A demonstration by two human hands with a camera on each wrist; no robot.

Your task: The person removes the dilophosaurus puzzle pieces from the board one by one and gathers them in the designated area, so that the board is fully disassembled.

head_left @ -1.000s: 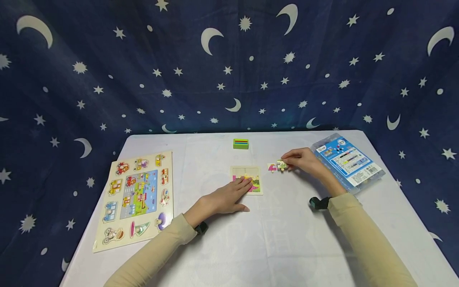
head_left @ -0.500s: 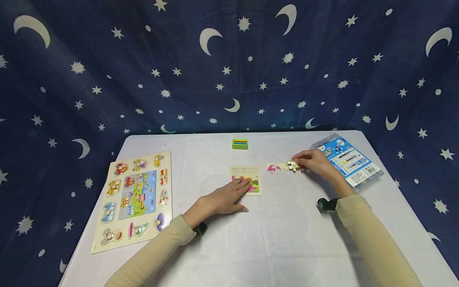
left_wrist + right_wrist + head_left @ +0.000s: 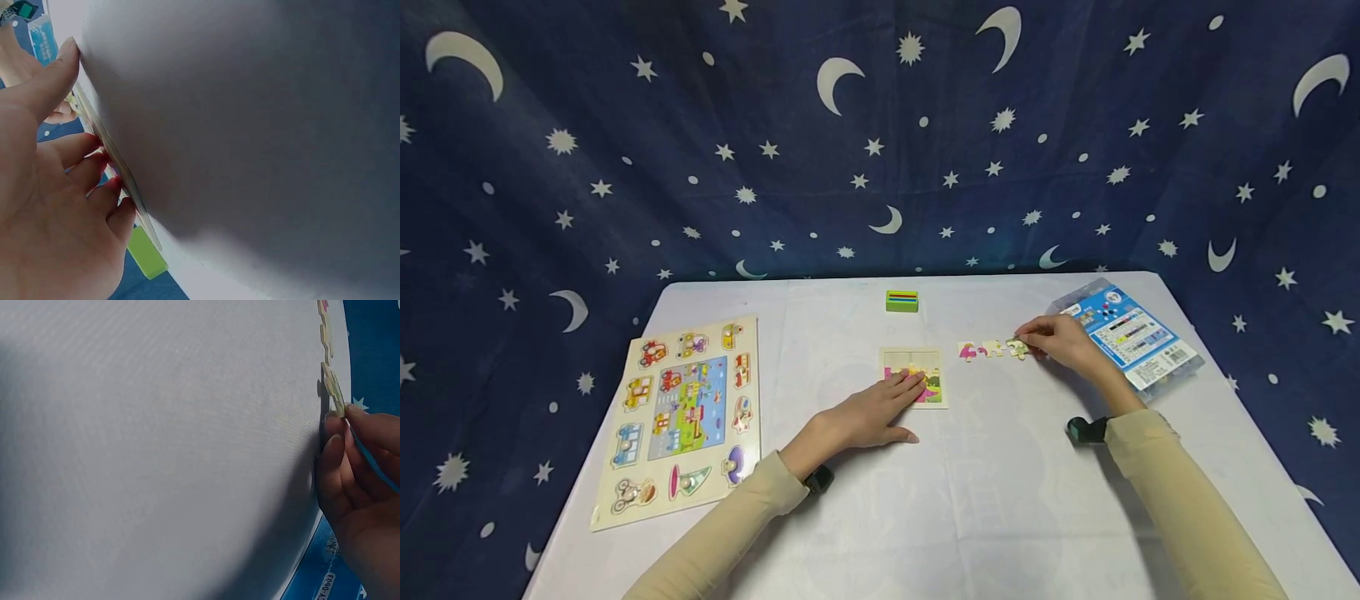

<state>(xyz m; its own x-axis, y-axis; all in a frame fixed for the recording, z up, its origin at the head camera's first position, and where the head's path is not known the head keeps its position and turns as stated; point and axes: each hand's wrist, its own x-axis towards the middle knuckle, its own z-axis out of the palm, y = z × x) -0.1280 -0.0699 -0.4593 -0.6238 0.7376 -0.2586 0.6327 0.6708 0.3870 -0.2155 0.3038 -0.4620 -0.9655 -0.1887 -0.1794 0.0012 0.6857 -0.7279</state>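
Note:
In the head view my left hand (image 3: 874, 411) rests flat on a small framed jigsaw puzzle (image 3: 913, 356), its fingers covering part of the pink, yellow and green picture. The top of the frame's inside shows bare wood. From the left wrist view, the fingertips touch the frame's face (image 3: 119, 164). My right hand (image 3: 1060, 342) pinches a greenish jigsaw piece (image 3: 1017, 348) by its right side, between thumb and fingers; the right wrist view shows this piece (image 3: 333, 390) slightly tilted off the table. Left of it lie a pale piece (image 3: 993, 349) and a pink piece (image 3: 967, 352).
A large peg puzzle board (image 3: 647, 479) with vehicle pictures lies at the left. A small green box (image 3: 902, 302) with coloured stripes stands at the back. Behind my right hand is a clear plastic case (image 3: 1138, 337) with a blue label. White cloth (image 3: 970, 517) covers the table.
My right hand has moved right with the greenish piece, away from the pink piece, and has tilted it down towards the table. The pale piece now shows between them. My left hand has stayed put.

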